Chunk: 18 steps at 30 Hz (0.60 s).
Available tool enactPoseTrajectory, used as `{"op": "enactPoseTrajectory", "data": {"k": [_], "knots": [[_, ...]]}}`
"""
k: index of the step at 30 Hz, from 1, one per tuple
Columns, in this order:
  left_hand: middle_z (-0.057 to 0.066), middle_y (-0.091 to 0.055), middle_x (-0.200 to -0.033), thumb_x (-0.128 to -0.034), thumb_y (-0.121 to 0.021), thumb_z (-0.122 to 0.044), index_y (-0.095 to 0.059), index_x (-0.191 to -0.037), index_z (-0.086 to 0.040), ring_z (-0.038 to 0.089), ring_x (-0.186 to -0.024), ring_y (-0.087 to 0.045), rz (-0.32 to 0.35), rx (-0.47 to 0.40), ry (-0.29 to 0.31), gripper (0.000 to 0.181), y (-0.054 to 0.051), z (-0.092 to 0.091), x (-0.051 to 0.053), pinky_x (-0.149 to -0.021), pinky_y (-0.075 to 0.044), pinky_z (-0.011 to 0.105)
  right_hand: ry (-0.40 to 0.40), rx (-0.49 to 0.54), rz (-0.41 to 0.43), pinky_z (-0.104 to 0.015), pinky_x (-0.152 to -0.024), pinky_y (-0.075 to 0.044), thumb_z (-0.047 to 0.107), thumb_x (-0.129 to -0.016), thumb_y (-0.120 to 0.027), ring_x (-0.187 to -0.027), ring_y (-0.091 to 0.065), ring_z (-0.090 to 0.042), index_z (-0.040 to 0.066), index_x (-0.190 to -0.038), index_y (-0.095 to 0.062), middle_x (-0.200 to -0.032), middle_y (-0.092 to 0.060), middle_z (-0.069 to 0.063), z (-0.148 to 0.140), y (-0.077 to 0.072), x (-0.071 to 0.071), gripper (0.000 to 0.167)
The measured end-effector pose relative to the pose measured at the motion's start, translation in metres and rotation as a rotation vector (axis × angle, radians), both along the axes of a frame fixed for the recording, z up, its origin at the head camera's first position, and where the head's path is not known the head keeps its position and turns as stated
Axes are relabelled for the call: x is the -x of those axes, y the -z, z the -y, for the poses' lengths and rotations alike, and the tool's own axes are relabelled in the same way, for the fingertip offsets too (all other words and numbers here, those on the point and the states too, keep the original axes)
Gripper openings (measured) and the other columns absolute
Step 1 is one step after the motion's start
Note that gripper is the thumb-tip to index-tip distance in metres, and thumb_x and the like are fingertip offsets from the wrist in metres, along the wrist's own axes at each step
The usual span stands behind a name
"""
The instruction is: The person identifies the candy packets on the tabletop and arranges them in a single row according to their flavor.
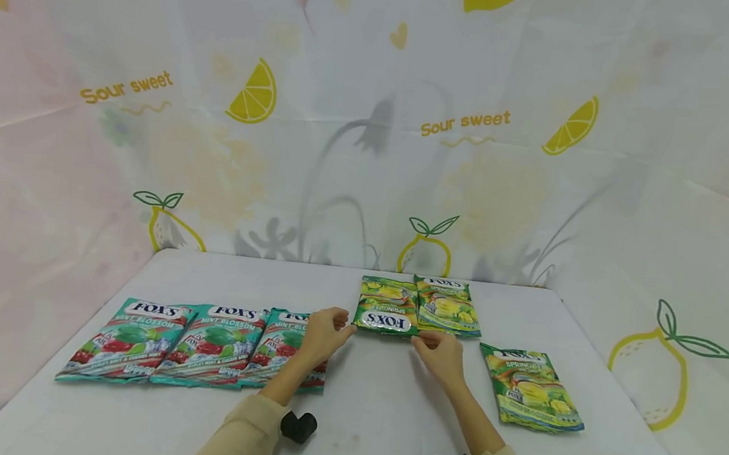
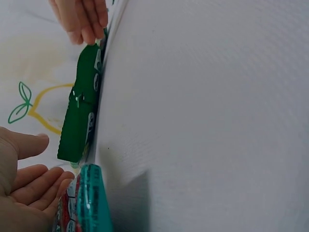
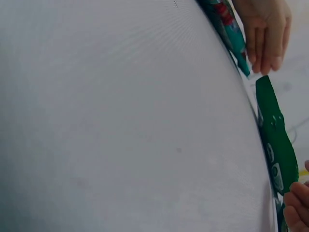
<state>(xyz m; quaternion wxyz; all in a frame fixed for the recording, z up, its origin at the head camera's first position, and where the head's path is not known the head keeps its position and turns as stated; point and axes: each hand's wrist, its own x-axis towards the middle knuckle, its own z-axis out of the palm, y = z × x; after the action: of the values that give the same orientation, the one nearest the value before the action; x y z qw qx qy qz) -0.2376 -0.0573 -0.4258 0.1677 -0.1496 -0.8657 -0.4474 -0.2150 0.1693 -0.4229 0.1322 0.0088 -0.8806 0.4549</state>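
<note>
A green Spring Tea candy bag [image 1: 387, 305] lies upside down, lettering toward me, at the back middle of the table. My left hand [image 1: 325, 334] is at its near left corner; in the left wrist view its thumb and fingers [image 2: 36, 186] are spread apart, holding nothing. At the near right corner my right hand [image 1: 441, 357] touches the bag's end with its fingers [image 3: 297, 205]. Another Spring Tea bag [image 1: 448, 307] adjoins it on the right. Below my left wrist is a teal Mint Blossom bag [image 1: 276, 345], partly hidden by the hand and forearm.
Two more Mint Blossom bags [image 1: 213, 344] [image 1: 128, 341] lie in a row at the left. A third Spring Tea bag [image 1: 531, 389] lies apart at the right. Behind the white table [image 1: 364, 411] hangs a lemon-printed cloth [image 1: 344, 148].
</note>
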Motion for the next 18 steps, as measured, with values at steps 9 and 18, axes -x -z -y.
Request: {"op": "enactPoseTrajectory", "data": {"k": [9,18], "knots": [[0.02,-0.068,-0.088,-0.0795,-0.072,-0.007,-0.065,-0.098,0.012,0.028,-0.078,-0.066,0.047,0.033,0.012,0.027,0.005,-0.006,0.006,-0.069,-0.055,0.037,0.069,-0.031,0.054,-0.035,-0.067,-0.055,0.009,-0.082,-0.067,-0.08,-0.066,-0.03,-0.012,-0.098,-0.066,-0.086,-0.069,-0.021,-0.004,0.005,0.007,0.026],[0.021,-0.068,-0.09,-0.0794,-0.073,-0.01,-0.064,-0.1,0.012,0.029,-0.081,-0.065,0.134,0.08,-0.001,0.032,0.003,-0.009,0.011,-0.071,-0.054,0.039,0.083,0.003,0.154,-0.026,-0.061,-0.05,0.015,-0.085,-0.065,-0.072,-0.061,-0.018,-0.009,-0.098,-0.068,-0.082,-0.068,-0.015,-0.004,0.003,0.015,0.027]]}}
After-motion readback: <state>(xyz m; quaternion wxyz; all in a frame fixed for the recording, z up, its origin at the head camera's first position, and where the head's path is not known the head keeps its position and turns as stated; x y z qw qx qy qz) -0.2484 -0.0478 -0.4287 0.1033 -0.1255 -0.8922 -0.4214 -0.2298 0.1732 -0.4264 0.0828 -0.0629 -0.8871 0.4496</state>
